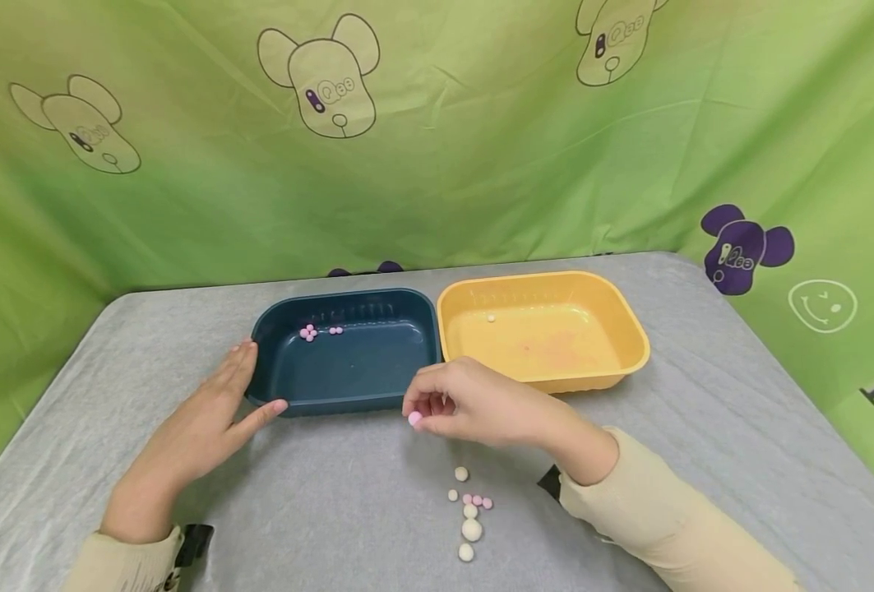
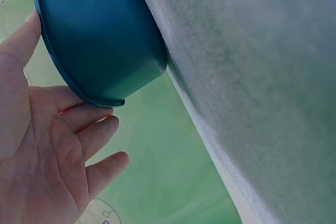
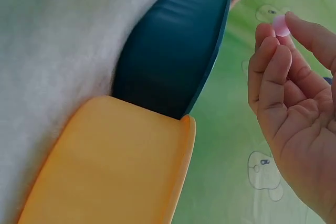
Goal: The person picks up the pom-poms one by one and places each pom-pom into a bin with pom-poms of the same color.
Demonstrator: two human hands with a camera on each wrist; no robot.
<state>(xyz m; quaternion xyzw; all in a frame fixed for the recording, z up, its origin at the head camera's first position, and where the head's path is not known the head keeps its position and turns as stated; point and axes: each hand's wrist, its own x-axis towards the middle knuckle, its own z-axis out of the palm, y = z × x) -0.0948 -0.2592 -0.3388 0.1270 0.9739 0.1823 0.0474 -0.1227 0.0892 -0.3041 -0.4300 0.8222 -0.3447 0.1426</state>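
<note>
My right hand [image 1: 473,404] pinches a small pink ball [image 3: 281,25] between thumb and fingertips, near the front right corner of the dark blue tray [image 1: 363,403]. My left hand [image 1: 203,415] rests on that tray's left end, its fingers nearly straight along the rim and the thumb at the front edge; the left wrist view shows the palm [image 2: 44,145] facing the rim. Several pink balls [image 1: 308,333] lie together at the tray's back left. In front of my right hand, white balls [image 1: 471,529] and small pink balls [image 1: 477,500] sit on the cloth.
A yellow tray [image 1: 636,353] stands against the blue tray's right side, with one small white ball [image 1: 492,318] inside. Grey cloth [image 1: 318,501] covers the table. A green printed curtain [image 1: 437,197] hangs behind the table and along its sides.
</note>
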